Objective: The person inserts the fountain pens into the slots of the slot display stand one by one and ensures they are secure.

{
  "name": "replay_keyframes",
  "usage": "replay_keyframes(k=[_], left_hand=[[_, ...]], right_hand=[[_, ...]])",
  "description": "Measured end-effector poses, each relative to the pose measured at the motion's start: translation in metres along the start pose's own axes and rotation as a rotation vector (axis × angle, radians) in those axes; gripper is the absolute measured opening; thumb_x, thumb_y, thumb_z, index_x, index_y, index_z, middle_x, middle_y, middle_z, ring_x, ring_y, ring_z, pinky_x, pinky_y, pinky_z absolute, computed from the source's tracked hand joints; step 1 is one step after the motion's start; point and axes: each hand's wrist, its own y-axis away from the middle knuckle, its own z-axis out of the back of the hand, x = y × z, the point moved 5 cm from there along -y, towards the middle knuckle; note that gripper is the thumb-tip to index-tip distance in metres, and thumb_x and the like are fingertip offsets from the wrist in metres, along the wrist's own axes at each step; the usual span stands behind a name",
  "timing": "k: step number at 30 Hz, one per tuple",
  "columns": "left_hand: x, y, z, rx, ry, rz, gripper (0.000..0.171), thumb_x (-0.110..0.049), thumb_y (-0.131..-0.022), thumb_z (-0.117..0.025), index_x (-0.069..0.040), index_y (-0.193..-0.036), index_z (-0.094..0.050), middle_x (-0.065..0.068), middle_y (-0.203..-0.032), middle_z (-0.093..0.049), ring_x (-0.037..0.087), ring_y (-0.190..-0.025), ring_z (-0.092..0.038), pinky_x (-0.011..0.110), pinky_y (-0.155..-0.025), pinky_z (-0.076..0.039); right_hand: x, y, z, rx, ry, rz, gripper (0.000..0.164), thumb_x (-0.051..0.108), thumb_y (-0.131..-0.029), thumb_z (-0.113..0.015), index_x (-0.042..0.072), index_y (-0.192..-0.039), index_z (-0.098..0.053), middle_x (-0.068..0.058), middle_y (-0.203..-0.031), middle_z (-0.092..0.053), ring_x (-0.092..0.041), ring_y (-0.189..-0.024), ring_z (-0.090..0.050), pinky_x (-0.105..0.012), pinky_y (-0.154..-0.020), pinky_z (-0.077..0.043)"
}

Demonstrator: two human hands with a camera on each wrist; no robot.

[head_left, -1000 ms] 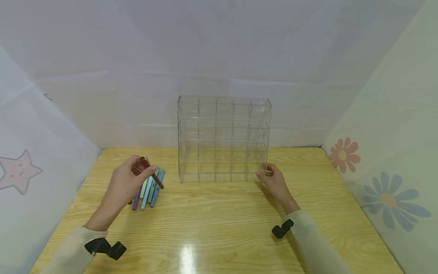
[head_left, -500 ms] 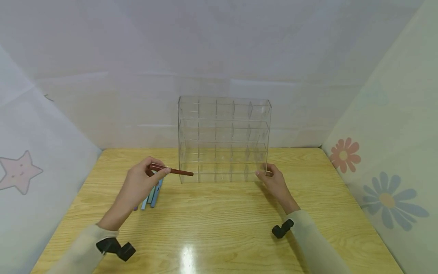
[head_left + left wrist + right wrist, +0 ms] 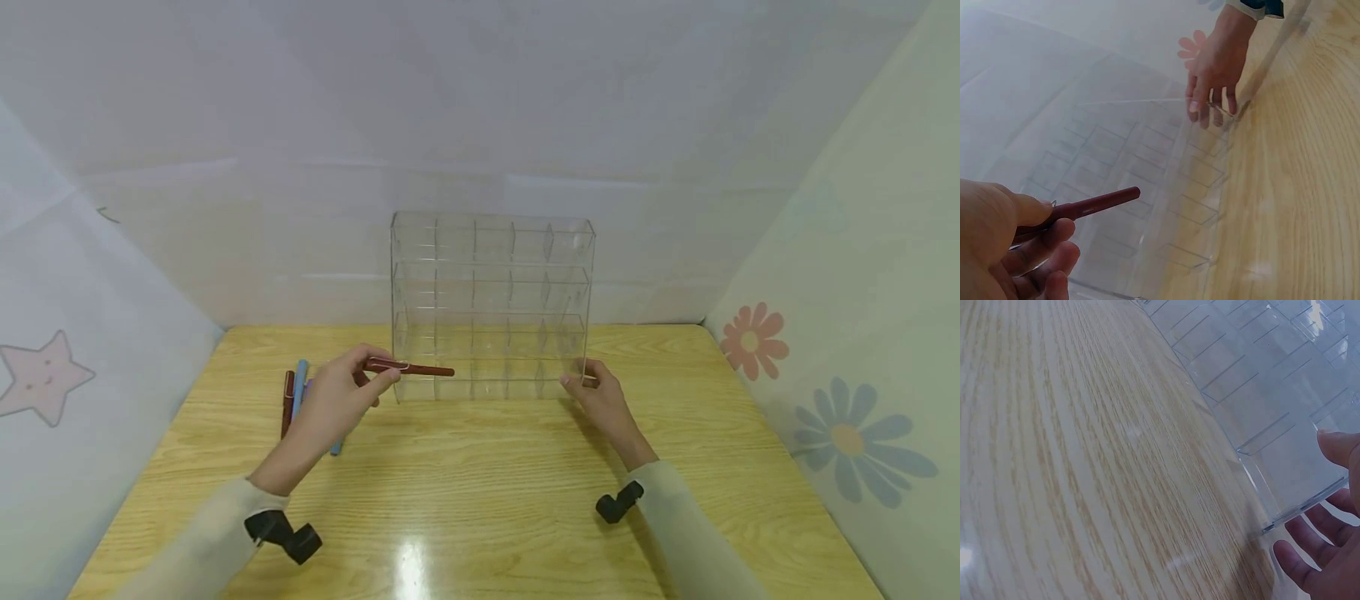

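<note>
My left hand (image 3: 341, 404) pinches a dark red pen (image 3: 420, 369) by its clip end, thumb on one side and fingers on the other. The pen points to the right, close in front of the lower left compartments of a clear acrylic rack (image 3: 491, 310) standing upright. In the left wrist view the dark red pen (image 3: 1100, 203) overlaps the rack's see-through panels. My right hand (image 3: 603, 402) grips the rack's lower right side; in the right wrist view its thumb lies on the front and the fingers (image 3: 1316, 540) curl around the side edge.
Left of the rack, partly hidden behind my left hand, lie another dark red pen (image 3: 288, 404), a blue pen (image 3: 300, 385) and a bit of purple. The wooden table (image 3: 480, 500) ends at a pale cloth backdrop (image 3: 480, 125). Patterned side panels (image 3: 847, 333) flank it.
My left hand has carried the dark red pen rightward from the pen pile to the rack's front, turning it from steeply slanted to nearly level. My right hand and the rack have stayed put.
</note>
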Motion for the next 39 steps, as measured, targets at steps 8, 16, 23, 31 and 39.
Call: replay_keyframes(k=[8, 16, 23, 31, 39], left_hand=[[-0.007, -0.009, -0.03, 0.037, 0.053, -0.033, 0.028, -0.031, -0.106, -0.069, -0.021, -0.132, -0.068, 0.006, -0.092, -0.074, 0.019, -0.065, -0.064, 0.032, -0.048, -0.045], [-0.023, -0.017, -0.046, 0.019, 0.066, -0.051, 0.026, -0.035, -0.106, -0.069, -0.023, -0.129, -0.07, 0.005, -0.082, -0.07, 0.018, -0.054, -0.05, 0.029, -0.045, -0.038], [-0.031, -0.027, -0.064, -0.017, 0.175, -0.093, 0.02, -0.03, -0.104, -0.072, -0.02, -0.122, -0.072, 0.004, -0.102, -0.073, 0.017, -0.057, -0.054, 0.029, -0.047, -0.044], [-0.026, -0.033, -0.091, -0.059, 0.151, -0.121, 0.015, -0.03, -0.105, -0.07, -0.022, -0.118, -0.072, 0.0, -0.103, -0.075, 0.013, -0.053, -0.048, 0.025, -0.043, -0.037], [-0.031, -0.044, -0.106, -0.093, 0.136, -0.121, 0.016, -0.029, -0.104, -0.073, -0.017, -0.115, -0.073, 0.003, -0.103, -0.077, 0.013, -0.055, -0.048, 0.024, -0.046, -0.036]], right_hand=[[-0.003, -0.002, 0.0, -0.001, -0.011, 0.01, 0.07, 0.044, -0.105, -0.069, 0.007, -0.159, -0.043, -0.019, -0.151, -0.055, -0.038, -0.135, -0.06, -0.051, -0.105, -0.056], [-0.003, -0.002, 0.0, -0.007, -0.013, 0.015, 0.07, 0.042, -0.105, -0.069, 0.006, -0.159, -0.043, -0.02, -0.154, -0.052, -0.039, -0.135, -0.059, -0.051, -0.105, -0.057], [-0.002, -0.001, -0.001, -0.017, -0.009, 0.023, 0.068, 0.042, -0.106, -0.068, 0.006, -0.158, -0.044, -0.022, -0.152, -0.055, -0.04, -0.135, -0.06, -0.05, -0.102, -0.058], [-0.004, 0.0, -0.01, 0.003, -0.003, -0.013, 0.067, 0.043, -0.106, -0.067, 0.007, -0.157, -0.044, -0.019, -0.152, -0.054, -0.037, -0.136, -0.059, -0.048, -0.106, -0.057], [0.001, 0.002, -0.011, -0.018, 0.006, 0.009, 0.065, 0.042, -0.106, -0.067, 0.008, -0.156, -0.045, -0.021, -0.146, -0.059, -0.038, -0.132, -0.063, -0.048, -0.102, -0.059]])
